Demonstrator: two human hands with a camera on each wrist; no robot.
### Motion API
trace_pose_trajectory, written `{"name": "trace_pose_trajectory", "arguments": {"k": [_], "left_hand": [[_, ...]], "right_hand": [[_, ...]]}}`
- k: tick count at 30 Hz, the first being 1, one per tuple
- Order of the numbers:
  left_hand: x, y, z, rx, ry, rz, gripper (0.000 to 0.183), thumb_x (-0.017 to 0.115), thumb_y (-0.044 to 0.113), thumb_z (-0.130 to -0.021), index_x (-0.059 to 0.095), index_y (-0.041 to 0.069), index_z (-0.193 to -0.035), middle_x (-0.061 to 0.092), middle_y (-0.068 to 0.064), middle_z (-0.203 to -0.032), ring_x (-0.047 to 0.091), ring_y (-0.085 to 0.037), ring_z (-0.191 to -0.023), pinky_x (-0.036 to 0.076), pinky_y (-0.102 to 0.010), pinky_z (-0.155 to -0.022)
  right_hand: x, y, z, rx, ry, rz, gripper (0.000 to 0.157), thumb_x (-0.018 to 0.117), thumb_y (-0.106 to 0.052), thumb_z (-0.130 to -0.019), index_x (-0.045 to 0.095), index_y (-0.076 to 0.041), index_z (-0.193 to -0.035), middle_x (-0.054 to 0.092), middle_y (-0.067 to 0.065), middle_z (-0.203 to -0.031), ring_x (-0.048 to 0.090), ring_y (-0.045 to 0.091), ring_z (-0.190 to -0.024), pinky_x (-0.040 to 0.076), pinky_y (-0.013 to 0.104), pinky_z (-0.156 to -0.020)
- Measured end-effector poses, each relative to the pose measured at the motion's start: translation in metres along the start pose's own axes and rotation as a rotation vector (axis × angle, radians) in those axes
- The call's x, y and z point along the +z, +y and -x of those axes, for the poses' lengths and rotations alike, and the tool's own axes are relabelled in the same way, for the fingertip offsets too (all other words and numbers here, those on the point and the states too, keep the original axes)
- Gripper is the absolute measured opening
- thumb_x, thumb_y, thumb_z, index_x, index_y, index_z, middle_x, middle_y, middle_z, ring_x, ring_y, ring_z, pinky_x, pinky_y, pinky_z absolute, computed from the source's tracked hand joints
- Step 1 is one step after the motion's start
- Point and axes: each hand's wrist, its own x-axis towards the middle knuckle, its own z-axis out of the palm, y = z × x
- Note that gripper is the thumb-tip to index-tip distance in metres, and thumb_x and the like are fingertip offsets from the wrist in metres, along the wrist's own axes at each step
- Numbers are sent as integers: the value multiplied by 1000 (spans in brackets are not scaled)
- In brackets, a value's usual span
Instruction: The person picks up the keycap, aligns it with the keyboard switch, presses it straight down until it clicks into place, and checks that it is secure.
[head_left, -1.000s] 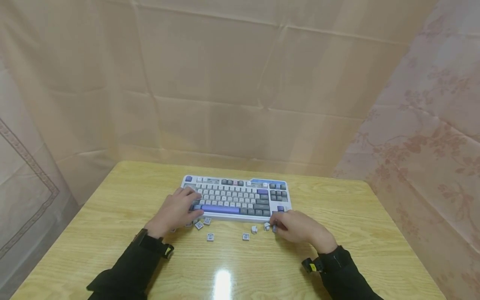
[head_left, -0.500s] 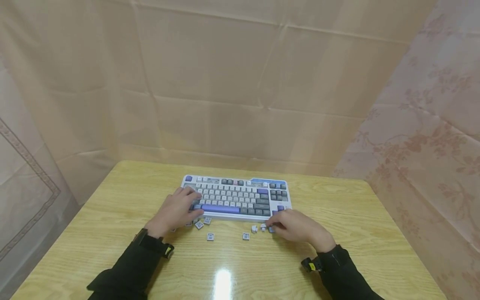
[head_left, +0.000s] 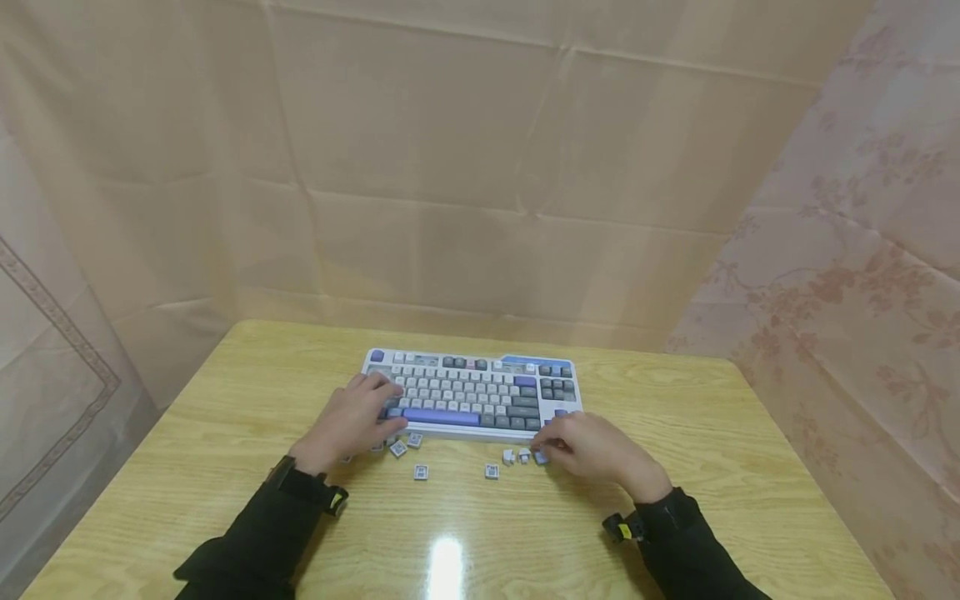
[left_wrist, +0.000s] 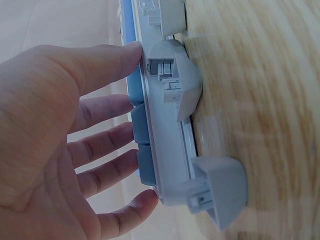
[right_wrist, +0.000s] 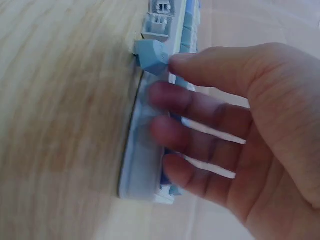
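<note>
A white keyboard (head_left: pixel 457 432) with grey, white and purple keys lies on the table. My left hand (head_left: pixel 352 425) rests over its left end, fingers spread with the tips at the blue-grey keys (left_wrist: pixel 141 122), thumb at the front edge. Next to it, loose keycaps (left_wrist: pixel 222 192) lie against and before the keyboard's front. At the right front corner is my right hand (head_left: pixel 588 446), its thumb tip right at a blue-grey keycap (right_wrist: pixel 151 56). The other fingers of that hand are apart, slightly bent and blurred, in front of the keyboard's edge. Two pale keycaps (head_left: pixel 508 457) sit just left of that keycap.
On the wooden table (head_left: pixel 660 400), single keycaps lie nearer the person, one at centre left (head_left: pixel 421 472) and one at centre right (head_left: pixel 492 472). More keycaps (head_left: pixel 398 448) cluster by the left hand. A beige cloth (head_left: pixel 450 167) hangs behind the table.
My right hand has shifted slightly left, and the blue-grey keycap and the pale one beside it have slid left along the keyboard's front. The left hand stays in place.
</note>
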Motion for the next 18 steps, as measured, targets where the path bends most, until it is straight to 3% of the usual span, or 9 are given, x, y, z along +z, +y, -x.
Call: {"name": "trace_pose_trajectory", "arguments": {"k": [5,12,18], "left_hand": [[-1,0,0,3,7,3,49,68,41,-83,64,10,-120,59,-8,-116,50,-26,-104,47,-46,-80],[-1,0,0,11,15,9,49,69,41,-82,64,9,-120,59,-9,-116,51,-27,-104,47,-48,-80],[0,0,0,6,14,10,49,69,41,-82,64,9,-120,59,-9,-116,50,-27,-104,46,-48,-80]], "right_hand": [[-6,-2,2,-12,56,28,12,67,-15,-85,74,-17,-95,65,-8,-88,55,3,-71,49,24,-60],[0,0,-1,-37,-36,19,20,75,-24,-79,74,-17,-98,64,-9,-89,56,10,-75,48,24,-64],[4,-1,-3,-16,-58,39,23,75,-25,-79,74,-18,-101,63,-10,-89,56,7,-77,49,25,-68]]}}
